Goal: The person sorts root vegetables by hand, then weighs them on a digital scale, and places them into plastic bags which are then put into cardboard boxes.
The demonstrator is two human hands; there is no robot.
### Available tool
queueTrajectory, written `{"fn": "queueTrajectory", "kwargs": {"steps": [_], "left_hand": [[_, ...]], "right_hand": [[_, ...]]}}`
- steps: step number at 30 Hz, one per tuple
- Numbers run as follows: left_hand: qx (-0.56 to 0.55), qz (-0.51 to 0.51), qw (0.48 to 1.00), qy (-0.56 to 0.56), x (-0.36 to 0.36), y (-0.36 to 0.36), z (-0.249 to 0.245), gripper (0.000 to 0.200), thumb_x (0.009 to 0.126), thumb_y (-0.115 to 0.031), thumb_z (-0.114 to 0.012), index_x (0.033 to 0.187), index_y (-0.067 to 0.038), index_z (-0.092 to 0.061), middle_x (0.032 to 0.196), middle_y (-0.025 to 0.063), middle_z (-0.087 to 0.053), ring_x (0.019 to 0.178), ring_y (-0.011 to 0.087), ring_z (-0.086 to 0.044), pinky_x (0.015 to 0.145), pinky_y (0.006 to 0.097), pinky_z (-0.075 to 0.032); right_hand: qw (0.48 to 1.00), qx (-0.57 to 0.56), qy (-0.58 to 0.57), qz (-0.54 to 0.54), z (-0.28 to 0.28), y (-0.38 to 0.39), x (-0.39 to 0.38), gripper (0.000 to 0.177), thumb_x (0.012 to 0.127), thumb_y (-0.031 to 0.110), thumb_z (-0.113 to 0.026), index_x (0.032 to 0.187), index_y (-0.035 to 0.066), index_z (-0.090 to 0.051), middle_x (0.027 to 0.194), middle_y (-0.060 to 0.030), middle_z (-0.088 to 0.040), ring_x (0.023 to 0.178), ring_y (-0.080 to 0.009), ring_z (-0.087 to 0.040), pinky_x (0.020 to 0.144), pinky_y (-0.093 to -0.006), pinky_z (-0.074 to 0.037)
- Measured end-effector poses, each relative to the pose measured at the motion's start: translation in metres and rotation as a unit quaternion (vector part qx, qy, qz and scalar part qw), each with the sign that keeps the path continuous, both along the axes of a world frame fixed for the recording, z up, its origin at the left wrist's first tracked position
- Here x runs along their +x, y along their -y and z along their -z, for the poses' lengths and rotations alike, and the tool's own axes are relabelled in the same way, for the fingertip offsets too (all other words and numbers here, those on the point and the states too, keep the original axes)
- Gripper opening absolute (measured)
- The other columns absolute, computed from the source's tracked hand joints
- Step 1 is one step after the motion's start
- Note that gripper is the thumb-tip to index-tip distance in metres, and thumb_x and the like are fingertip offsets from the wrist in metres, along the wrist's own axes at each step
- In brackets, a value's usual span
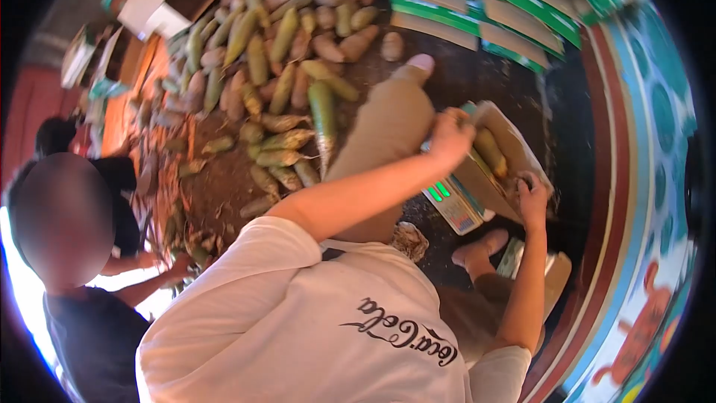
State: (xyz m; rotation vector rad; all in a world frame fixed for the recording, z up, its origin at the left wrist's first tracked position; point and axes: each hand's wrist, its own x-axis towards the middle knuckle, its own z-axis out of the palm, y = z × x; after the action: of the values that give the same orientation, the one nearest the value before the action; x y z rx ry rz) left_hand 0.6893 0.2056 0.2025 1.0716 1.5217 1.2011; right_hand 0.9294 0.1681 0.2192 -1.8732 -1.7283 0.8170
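Note:
An open cardboard box (pixel 520 142) rests on a digital scale (pixel 456 207) with green lit digits. Inside the box lie yellow-green root vegetables (pixel 490 152). My left hand (pixel 452 139) is at the far left corner of the box, its fingers curled together; what they hold is too small to tell. At the box's near right end, my right hand (pixel 532 198) has fingers and thumb pinched together over the interior, and anything between them is unclear.
A large pile of long green and brownish roots (pixel 257 60) covers the floor at left. Flattened green-and-brown cartons (pixel 436 15) lie at the top. Another person (pixel 93 328) works at the left. A painted wall (pixel 641 179) runs along the right.

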Motion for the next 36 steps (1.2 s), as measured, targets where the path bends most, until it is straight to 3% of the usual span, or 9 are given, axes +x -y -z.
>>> {"fn": "queueTrajectory", "kwargs": {"steps": [9, 16, 23, 26, 28, 29, 31, 34, 36], "left_hand": [[-0.021, 0.062, 0.998, -0.003, 0.015, 0.012, -0.026, 0.036, 0.074, -0.012, -0.056, 0.108, -0.003, -0.047, 0.119, 0.0201, -0.040, 0.115, 0.0367, -0.037, 0.099, 0.0411, -0.028], [-0.086, -0.062, 0.986, -0.129, 0.035, -0.011, -0.024, 0.050, 0.074, -0.019, -0.058, 0.118, -0.002, -0.040, 0.125, 0.0240, -0.035, 0.118, 0.0393, -0.033, 0.099, 0.0454, -0.027], [-0.291, -0.061, 0.949, -0.109, 0.016, -0.075, 0.028, 0.067, 0.081, -0.043, -0.052, 0.127, 0.000, -0.030, 0.121, 0.0264, -0.044, 0.111, 0.0394, -0.046, 0.093, 0.0462, -0.038], [-0.347, -0.065, 0.935, 0.015, 0.005, -0.091, 0.077, 0.078, 0.080, -0.055, -0.051, 0.129, 0.001, -0.029, 0.116, 0.0255, -0.048, 0.104, 0.0385, -0.051, 0.088, 0.0479, -0.041], [-0.392, 0.000, 0.908, 0.150, -0.002, -0.080, 0.045, 0.075, 0.079, -0.057, -0.052, 0.127, -0.001, -0.036, 0.106, 0.0225, -0.053, 0.090, 0.0345, -0.054, 0.078, 0.0488, -0.045], [-0.404, -0.025, 0.871, 0.279, 0.001, -0.080, 0.039, 0.067, 0.080, -0.052, -0.055, 0.122, -0.003, -0.043, 0.099, 0.0197, -0.054, 0.080, 0.0292, -0.052, 0.070, 0.0464, -0.047], [-0.364, 0.000, 0.898, 0.248, -0.003, -0.081, 0.036, 0.064, 0.078, -0.047, -0.060, 0.119, -0.001, -0.045, 0.101, 0.0198, -0.053, 0.081, 0.0270, -0.053, 0.070, 0.0407, -0.048], [-0.349, 0.096, 0.913, 0.187, -0.008, -0.088, 0.033, 0.073, 0.079, -0.053, -0.056, 0.130, -0.007, -0.034, 0.114, 0.0150, -0.048, 0.099, 0.0288, -0.047, 0.085, 0.0427, -0.039], [-0.350, 0.096, 0.925, 0.109, -0.005, -0.093, 0.030, 0.077, 0.079, -0.055, -0.053, 0.133, -0.005, -0.031, 0.123, 0.0161, -0.045, 0.111, 0.0315, -0.044, 0.092, 0.0435, -0.035]], "right_hand": [[0.951, -0.083, 0.254, -0.158, 0.068, -0.075, -0.032, 0.051, 0.077, 0.013, -0.061, 0.123, 0.000, -0.043, 0.126, -0.0235, -0.043, 0.115, -0.0355, -0.043, 0.095, -0.0383, -0.037], [0.971, -0.079, 0.168, -0.149, 0.076, -0.069, -0.023, 0.045, 0.079, 0.014, -0.060, 0.120, 0.001, -0.047, 0.121, -0.0218, -0.047, 0.112, -0.0352, -0.046, 0.094, -0.0381, -0.038], [0.951, 0.189, 0.175, 0.169, -0.020, -0.005, 0.024, 0.025, 0.083, 0.021, -0.057, 0.097, 0.000, -0.058, 0.102, -0.0139, -0.058, 0.081, -0.0286, -0.057, 0.074, -0.0372, -0.046], [0.934, 0.118, 0.026, 0.336, 0.060, 0.036, 0.095, 0.031, 0.087, 0.031, -0.053, 0.101, 0.004, -0.057, 0.104, -0.0115, -0.058, 0.081, -0.0253, -0.057, 0.071, -0.0367, -0.045], [0.784, -0.172, -0.366, 0.472, 0.064, 0.052, 0.085, 0.046, 0.087, 0.044, -0.048, 0.112, 0.007, -0.053, 0.109, -0.0109, -0.057, 0.091, -0.0269, -0.055, 0.076, -0.0353, -0.044], [0.754, -0.167, -0.438, 0.460, 0.066, 0.059, 0.077, 0.050, 0.087, 0.048, -0.047, 0.114, 0.006, -0.051, 0.110, -0.0111, -0.056, 0.094, -0.0273, -0.054, 0.077, -0.0351, -0.043], [0.685, -0.155, -0.575, 0.420, 0.068, 0.068, 0.069, 0.059, 0.086, 0.054, -0.045, 0.118, 0.005, -0.048, 0.112, -0.0115, -0.056, 0.099, -0.0279, -0.052, 0.080, -0.0346, -0.042], [0.691, -0.098, -0.593, 0.402, 0.070, 0.063, 0.083, 0.058, 0.087, 0.053, -0.044, 0.114, 0.001, -0.050, 0.112, -0.0109, -0.056, 0.102, -0.0248, -0.051, 0.082, -0.0358, -0.041], [0.709, -0.048, -0.592, 0.380, 0.048, 0.058, 0.076, 0.037, 0.087, 0.031, -0.053, 0.109, 0.001, -0.052, 0.103, -0.0095, -0.058, 0.092, -0.0191, -0.055, 0.075, -0.0310, -0.045]]}}
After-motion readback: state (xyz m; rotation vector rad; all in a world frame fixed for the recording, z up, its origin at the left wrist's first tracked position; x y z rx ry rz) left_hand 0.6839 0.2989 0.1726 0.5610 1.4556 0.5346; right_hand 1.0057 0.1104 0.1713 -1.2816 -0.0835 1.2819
